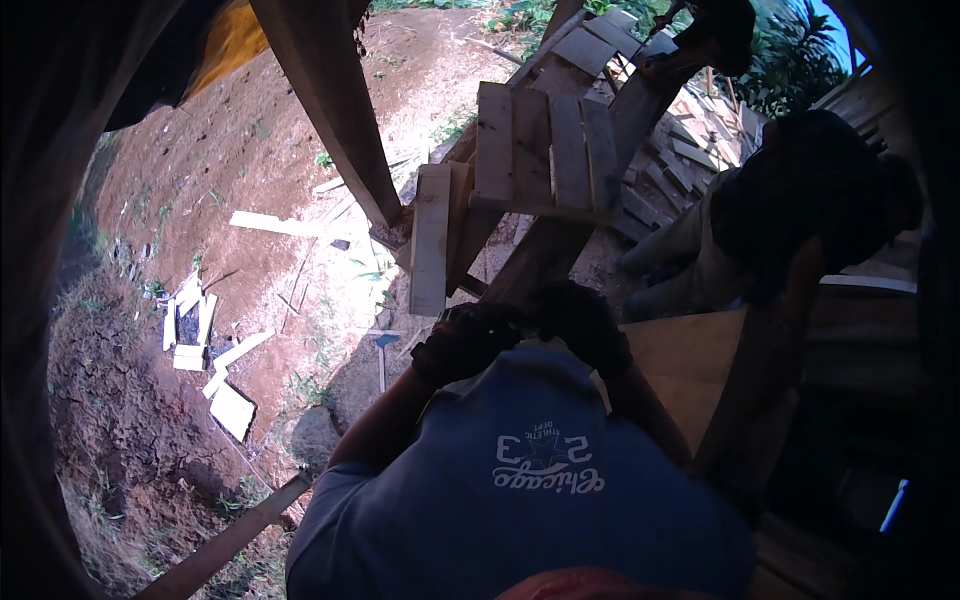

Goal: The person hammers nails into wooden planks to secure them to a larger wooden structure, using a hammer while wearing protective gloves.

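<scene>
My left hand [468,342], in a dark glove, is in front of my chest with its fingers curled in. Close beside it, my right hand [580,322] is also gloved and closed. Deep shade and the hands themselves hide what they hold, if anything. Just beyond them is a slatted wooden piece [548,150] made of several short boards side by side. It rests over a thick wooden beam [540,262]. A short upright board [430,240] stands against its left side.
A bent-over person [800,210] is close on my right; another person [710,35] is at the far end. A wooden post [330,100] slants down at left. Scrap boards [232,408] lie on the dirt, and a plywood sheet [680,360] is at right.
</scene>
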A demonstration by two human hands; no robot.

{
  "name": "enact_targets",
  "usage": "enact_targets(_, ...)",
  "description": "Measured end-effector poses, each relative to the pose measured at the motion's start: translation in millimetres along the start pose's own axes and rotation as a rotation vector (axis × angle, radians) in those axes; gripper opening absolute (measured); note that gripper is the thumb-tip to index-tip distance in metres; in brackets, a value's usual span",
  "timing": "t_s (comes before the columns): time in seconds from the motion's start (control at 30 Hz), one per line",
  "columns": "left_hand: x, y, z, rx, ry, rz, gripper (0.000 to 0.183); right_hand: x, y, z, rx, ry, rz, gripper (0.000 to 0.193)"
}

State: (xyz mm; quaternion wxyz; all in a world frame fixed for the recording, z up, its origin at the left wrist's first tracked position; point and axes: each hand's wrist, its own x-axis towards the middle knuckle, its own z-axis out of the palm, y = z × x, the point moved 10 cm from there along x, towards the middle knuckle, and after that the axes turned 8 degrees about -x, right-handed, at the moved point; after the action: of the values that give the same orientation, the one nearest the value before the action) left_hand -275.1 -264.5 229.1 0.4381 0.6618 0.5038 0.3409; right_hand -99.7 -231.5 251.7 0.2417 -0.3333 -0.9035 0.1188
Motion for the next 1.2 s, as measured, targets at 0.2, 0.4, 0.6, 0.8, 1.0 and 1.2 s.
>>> enact_targets(0.2, -16.2, -26.6, -1.6, -0.182, -0.088, -0.167, 0.043, -66.3, 131.6, 83.4, 0.565, -0.212, 0.784, 0.024)
enact_targets(0.4, -23.4, -52.3, 19.8, -0.371, -0.027, -0.191, 0.032, -132.5, 199.6, 232.6, 0.036, -0.737, 0.703, 0.020)
enact_targets(0.6, -32.0, -11.3, -0.3, 0.065, 0.021, 0.221, 0.021, -104.4, 194.0, 290.2, -0.150, -0.701, 0.631, 0.021)
enact_targets(0.8, -49.9, -18.8, -9.2, 0.108, 0.096, 0.148, 0.024, -100.5, 204.5, 297.9, -0.176, -0.662, 0.584, 0.021)
enact_targets(1.0, -45.1, -13.0, -17.1, 0.180, 0.130, 0.149, 0.026, -99.6, 213.3, 291.4, -0.156, -0.582, 0.463, 0.022)
enact_targets(1.2, -21.2, -35.2, 1.0, 0.068, 0.043, 0.040, 0.026, -128.8, 208.7, 259.1, -0.096, -0.327, 0.257, 0.022)
